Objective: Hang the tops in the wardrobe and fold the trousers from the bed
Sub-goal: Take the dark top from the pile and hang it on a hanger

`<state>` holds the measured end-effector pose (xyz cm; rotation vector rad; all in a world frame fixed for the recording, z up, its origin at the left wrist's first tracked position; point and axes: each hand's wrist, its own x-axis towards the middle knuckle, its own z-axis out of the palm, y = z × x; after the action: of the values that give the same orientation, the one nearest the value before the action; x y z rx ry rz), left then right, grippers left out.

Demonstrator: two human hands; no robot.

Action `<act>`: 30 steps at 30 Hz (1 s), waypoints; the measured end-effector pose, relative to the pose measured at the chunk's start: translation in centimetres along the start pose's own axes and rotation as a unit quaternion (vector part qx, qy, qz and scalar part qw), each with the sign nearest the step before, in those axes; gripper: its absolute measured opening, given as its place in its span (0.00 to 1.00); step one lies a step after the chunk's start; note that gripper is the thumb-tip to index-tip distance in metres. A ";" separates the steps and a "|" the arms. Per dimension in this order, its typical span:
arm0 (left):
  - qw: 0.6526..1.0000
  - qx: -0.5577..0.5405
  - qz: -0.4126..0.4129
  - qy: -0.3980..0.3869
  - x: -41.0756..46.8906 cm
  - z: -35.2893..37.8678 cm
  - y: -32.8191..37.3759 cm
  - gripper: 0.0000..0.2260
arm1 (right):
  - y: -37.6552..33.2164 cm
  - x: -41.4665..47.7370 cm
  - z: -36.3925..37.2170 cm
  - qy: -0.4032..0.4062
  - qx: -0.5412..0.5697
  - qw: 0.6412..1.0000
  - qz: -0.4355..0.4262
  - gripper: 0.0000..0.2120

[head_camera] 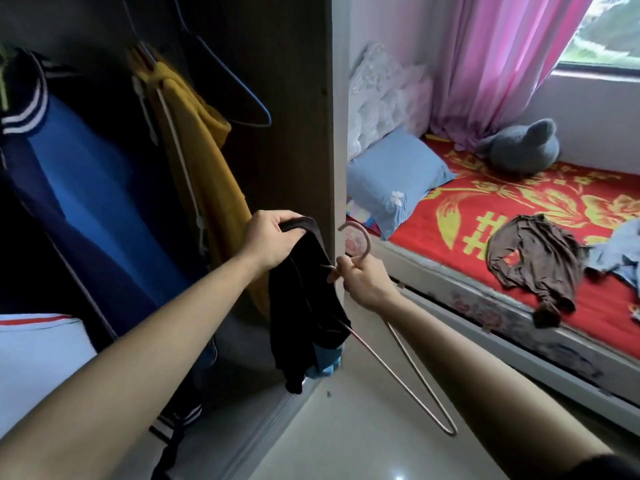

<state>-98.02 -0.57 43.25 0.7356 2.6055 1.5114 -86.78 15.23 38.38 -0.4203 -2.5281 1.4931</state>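
Note:
A black top (304, 306) hangs limp in front of the open wardrobe (294, 133). My left hand (270, 237) grips its upper edge. My right hand (363, 277) holds a pink wire hanger (408, 379) just below its hook, and one arm of the hanger runs into the black top. On the red bed (519, 209) to the right lie a crumpled brown garment (536, 265) and, at the frame's edge, a light blue garment (620, 254).
Inside the wardrobe hang a blue jacket (97, 188), a yellow top (204, 161) and an empty blue hanger (242, 98). A blue pillow (394, 181) and a grey plush toy (523, 147) sit at the bed's head, under pink curtains (502, 57). Pale tiled floor (346, 438) lies below.

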 end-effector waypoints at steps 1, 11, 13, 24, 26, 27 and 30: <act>0.999 0.018 0.029 0.003 0.1 -0.4 0.2 0.08 | 0.1 0.1 -0.3 0.020 0.013 1.000 0.000 0.24; 0.948 0.311 0.062 -0.035 2.0 -1.2 -0.2 0.16 | -3.7 0.1 -2.9 -0.057 0.119 0.988 -0.080 0.19; 0.951 0.307 0.035 -0.025 1.9 -0.9 0.0 0.19 | -3.4 -0.2 -3.6 -0.029 0.062 0.989 -0.129 0.15; 0.985 0.173 -0.005 0.001 1.8 -0.5 2.2 0.11 | 1.6 -1.1 -3.9 0.140 -0.075 0.964 -0.212 0.20; 0.991 0.128 0.011 -0.026 1.0 0.6 3.5 0.10 | 1.0 -0.6 -2.4 0.110 -0.079 0.971 -0.197 0.23; 0.993 0.111 0.014 -0.037 0.7 1.1 4.0 0.10 | 0.5 -0.4 -1.6 0.095 -0.080 0.974 -0.189 0.24; 0.995 0.090 0.025 -0.023 0.6 1.3 4.8 0.12 | -0.7 0.1 0.1 0.105 -0.072 0.973 -0.190 0.24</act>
<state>-96.43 2.71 46.62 0.8441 2.7347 1.2651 -86.97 14.91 38.93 -0.0939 -2.3844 1.0721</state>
